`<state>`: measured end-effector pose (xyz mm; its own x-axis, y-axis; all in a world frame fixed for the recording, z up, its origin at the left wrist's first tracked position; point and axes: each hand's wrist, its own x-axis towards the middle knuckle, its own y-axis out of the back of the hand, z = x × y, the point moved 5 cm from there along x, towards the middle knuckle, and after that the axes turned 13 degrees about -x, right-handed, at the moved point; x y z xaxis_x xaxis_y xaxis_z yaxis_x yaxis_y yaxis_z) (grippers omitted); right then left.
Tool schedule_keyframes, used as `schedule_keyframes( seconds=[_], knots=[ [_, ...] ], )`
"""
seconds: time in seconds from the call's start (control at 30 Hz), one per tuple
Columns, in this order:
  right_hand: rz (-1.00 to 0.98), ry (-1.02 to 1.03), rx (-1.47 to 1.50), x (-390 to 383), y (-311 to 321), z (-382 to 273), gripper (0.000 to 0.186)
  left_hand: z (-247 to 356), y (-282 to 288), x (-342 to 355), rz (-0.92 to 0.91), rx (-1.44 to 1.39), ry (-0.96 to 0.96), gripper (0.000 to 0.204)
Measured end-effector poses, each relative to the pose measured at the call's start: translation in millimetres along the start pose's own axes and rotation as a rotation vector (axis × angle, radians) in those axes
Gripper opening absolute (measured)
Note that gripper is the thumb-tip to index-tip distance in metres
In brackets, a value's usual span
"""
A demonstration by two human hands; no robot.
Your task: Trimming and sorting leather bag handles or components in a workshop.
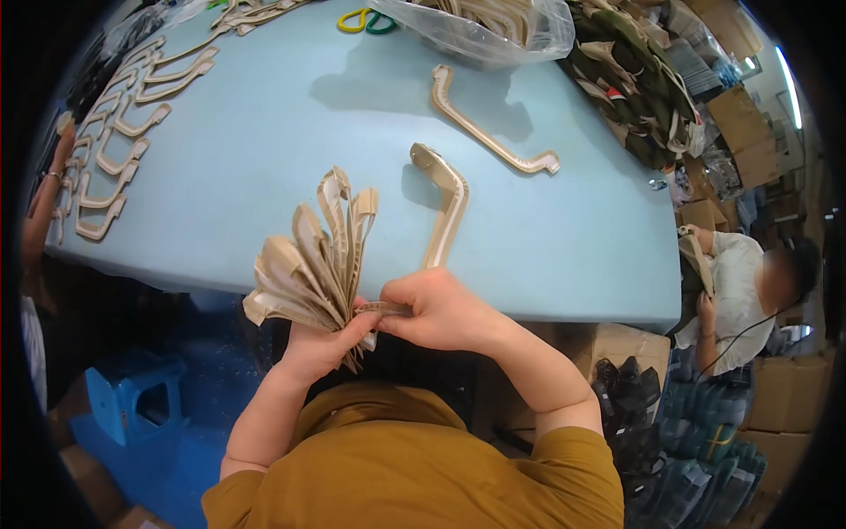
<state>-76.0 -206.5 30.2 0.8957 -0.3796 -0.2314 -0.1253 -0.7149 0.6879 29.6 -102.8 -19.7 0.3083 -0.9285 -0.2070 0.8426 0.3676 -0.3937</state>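
Note:
Close to the table's front edge, my left hand point(319, 347) is closed round a fanned bundle of beige fabric strips point(308, 264). The strips stand up from it, with a few ends poking out below. My right hand point(441, 310) is closed beside it, pinching the end of a beige fabric strip point(384, 308) between thumb and fingers, close to my left thumb. A bent beige strip with a pale centre band point(451, 207) reaches up from behind my right hand; its lower end is hidden, so I cannot tell whether the hand holds it. Another bent strip point(493, 141) lies flat farther off.
Rows of similar strips point(115, 167) lie along the left of the blue table point(564, 247). At the back are yellow-and-green-handled scissors point(366, 21), a clear bag of strips point(529, 35) and dark green cloth point(634, 88). People work at both sides. A blue stool point(137, 397) stands lower left.

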Motion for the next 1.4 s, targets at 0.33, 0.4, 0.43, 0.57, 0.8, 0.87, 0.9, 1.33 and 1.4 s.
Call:
schedule_keyframes(
  seconds=[0.33, 0.4, 0.43, 0.57, 0.8, 0.87, 0.9, 1.33, 1.4],
  knots=[
    [-0.046, 0.054, 0.020, 19, -17, 3, 0.020, -14, 21, -13, 0.229, 0.323, -0.158, 0.007],
    [0.080, 0.054, 0.005, 18, -14, 3, 0.022, -9, 13, -2, 0.279, 0.112, -0.190, 0.009],
    [0.112, 0.059, -0.016, 17, -12, 5, 0.023, -12, 15, 1, 0.218, -0.054, -0.061, 0.010],
    [-0.211, -0.078, 0.691, 16, -16, 17, 0.010, -6, 10, 4, 0.101, -0.504, 0.273, 0.010],
    [-0.261, -0.108, 0.785, 18, -16, 20, 0.010, 2, 5, 7, 0.085, -0.306, 0.119, 0.012],
    [-0.262, -0.089, 0.724, 16, -19, 22, 0.010, 1, 5, 7, 0.086, -0.290, 0.112, 0.012],
    [-0.264, -0.089, 0.725, 16, -18, 22, 0.010, 0, 6, 7, 0.099, -0.242, 0.070, 0.012],
    [-0.271, -0.043, 0.773, 14, -13, 19, 0.012, 3, 6, 6, 0.043, -0.346, 0.146, 0.012],
    [-0.268, -0.041, 0.773, 16, -14, 20, 0.012, 3, 7, 8, 0.053, -0.319, 0.132, 0.012]
  ],
)
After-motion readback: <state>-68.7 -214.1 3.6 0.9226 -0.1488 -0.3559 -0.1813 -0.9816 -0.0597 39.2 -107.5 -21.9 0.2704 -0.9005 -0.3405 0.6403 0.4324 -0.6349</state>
